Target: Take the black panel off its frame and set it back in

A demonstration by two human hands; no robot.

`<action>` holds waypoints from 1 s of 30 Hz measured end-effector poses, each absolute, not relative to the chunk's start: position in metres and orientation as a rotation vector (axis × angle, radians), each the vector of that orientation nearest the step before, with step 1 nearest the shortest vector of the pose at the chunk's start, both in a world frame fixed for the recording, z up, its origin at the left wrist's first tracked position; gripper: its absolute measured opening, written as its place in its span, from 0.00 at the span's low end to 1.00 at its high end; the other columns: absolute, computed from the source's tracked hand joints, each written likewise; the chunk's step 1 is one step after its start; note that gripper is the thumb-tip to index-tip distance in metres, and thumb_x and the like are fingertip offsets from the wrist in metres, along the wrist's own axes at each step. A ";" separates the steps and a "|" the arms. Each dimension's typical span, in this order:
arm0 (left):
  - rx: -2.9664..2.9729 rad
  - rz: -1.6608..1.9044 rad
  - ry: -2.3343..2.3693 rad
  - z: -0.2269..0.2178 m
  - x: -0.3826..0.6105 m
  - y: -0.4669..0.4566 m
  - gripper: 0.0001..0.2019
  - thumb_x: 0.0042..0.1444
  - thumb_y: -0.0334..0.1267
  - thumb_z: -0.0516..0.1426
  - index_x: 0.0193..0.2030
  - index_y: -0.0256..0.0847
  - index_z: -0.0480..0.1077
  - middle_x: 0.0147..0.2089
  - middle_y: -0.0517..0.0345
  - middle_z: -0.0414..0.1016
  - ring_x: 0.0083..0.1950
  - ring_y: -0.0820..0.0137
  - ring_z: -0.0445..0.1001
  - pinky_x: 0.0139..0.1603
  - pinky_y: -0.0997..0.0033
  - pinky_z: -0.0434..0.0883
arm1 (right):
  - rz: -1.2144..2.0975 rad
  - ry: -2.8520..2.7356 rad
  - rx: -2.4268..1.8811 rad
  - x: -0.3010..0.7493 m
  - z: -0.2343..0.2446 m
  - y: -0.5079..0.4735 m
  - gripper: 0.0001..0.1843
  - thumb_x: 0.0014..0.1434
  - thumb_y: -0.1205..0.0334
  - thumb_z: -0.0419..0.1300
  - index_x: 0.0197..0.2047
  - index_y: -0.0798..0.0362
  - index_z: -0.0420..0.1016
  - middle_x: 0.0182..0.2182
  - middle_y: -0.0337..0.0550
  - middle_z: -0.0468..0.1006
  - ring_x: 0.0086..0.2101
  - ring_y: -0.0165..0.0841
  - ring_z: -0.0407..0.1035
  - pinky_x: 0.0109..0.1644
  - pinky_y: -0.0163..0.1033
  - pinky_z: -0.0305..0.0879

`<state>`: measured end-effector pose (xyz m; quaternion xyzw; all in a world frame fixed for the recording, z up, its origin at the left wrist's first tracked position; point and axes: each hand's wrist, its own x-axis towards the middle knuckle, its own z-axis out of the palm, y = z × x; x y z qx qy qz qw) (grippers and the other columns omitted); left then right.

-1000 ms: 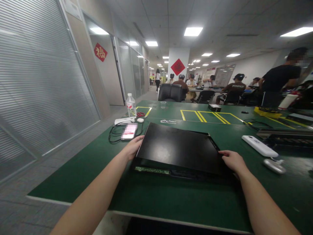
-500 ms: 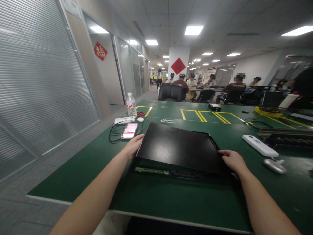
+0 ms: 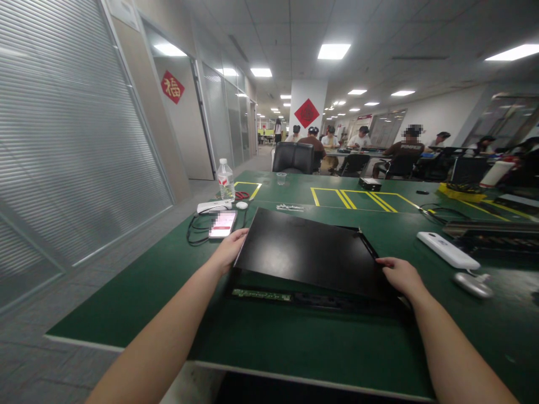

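Note:
A black screen panel point(image 3: 305, 249) slants over the green table, its left side higher than its right. My left hand point(image 3: 231, 251) is closed round the left edge, the fingertips hidden behind the panel. At the right edge, my right hand point(image 3: 402, 278) pinches the side with its thumb on top; its other fingers are partly hidden. Beneath the panel's near edge lies a narrow green circuit board point(image 3: 261, 294), with a dark strip point(image 3: 324, 301) running on from it to the right. A black frame edge point(image 3: 368, 246) shows past the panel's far right side.
Left of the panel are a phone point(image 3: 222, 224), a black cable, a water bottle point(image 3: 226, 182) and red-handled scissors point(image 3: 241, 195). Behind it lies a silvery tool point(image 3: 289, 207). A white power bank-like device point(image 3: 447, 251) and a silver mouse-like object point(image 3: 474, 285) lie right. People sit farther back.
The panel's left side has risen slightly along with my left hand. My right hand stays at the right edge.

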<state>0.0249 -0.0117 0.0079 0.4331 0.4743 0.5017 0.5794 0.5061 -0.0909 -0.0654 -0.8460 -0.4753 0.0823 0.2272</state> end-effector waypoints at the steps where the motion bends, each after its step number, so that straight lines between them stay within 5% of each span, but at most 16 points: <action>1: 0.990 1.180 1.101 0.009 0.026 -0.012 0.16 0.44 0.39 0.72 0.41 0.39 0.80 0.31 0.56 0.83 0.32 0.67 0.79 0.33 0.73 0.72 | 0.233 -1.309 -2.338 0.506 -0.065 -0.091 0.25 0.52 0.70 0.57 0.49 0.49 0.88 0.44 0.48 0.87 0.43 0.42 0.81 0.43 0.39 0.73; 7: 0.838 1.198 0.998 0.011 0.027 -0.011 0.11 0.49 0.38 0.65 0.41 0.39 0.77 0.31 0.57 0.81 0.33 0.65 0.80 0.33 0.72 0.72 | 0.216 -1.319 -2.332 0.504 -0.063 -0.092 0.24 0.52 0.70 0.58 0.48 0.47 0.88 0.45 0.46 0.86 0.43 0.41 0.80 0.40 0.38 0.72; 15: 1.054 1.239 0.941 0.006 0.025 -0.018 0.25 0.37 0.40 0.73 0.43 0.42 0.71 0.33 0.61 0.80 0.31 0.67 0.78 0.33 0.71 0.72 | 0.211 -1.296 -2.303 0.502 -0.061 -0.093 0.21 0.50 0.69 0.60 0.44 0.45 0.88 0.43 0.43 0.87 0.41 0.40 0.80 0.36 0.37 0.69; 22: 1.065 1.258 0.885 0.006 0.025 -0.015 0.26 0.35 0.39 0.73 0.42 0.41 0.70 0.35 0.60 0.81 0.33 0.66 0.79 0.37 0.68 0.75 | 0.288 -1.223 -2.253 0.504 -0.062 -0.092 0.22 0.53 0.66 0.57 0.46 0.47 0.87 0.41 0.45 0.86 0.36 0.38 0.79 0.34 0.37 0.68; 30: 1.066 1.308 0.814 0.001 0.027 -0.012 0.29 0.34 0.39 0.74 0.44 0.42 0.70 0.41 0.56 0.83 0.41 0.61 0.82 0.45 0.64 0.77 | 0.280 -1.163 -2.227 0.504 -0.061 -0.090 0.19 0.60 0.54 0.57 0.46 0.50 0.87 0.45 0.50 0.86 0.45 0.44 0.79 0.44 0.41 0.71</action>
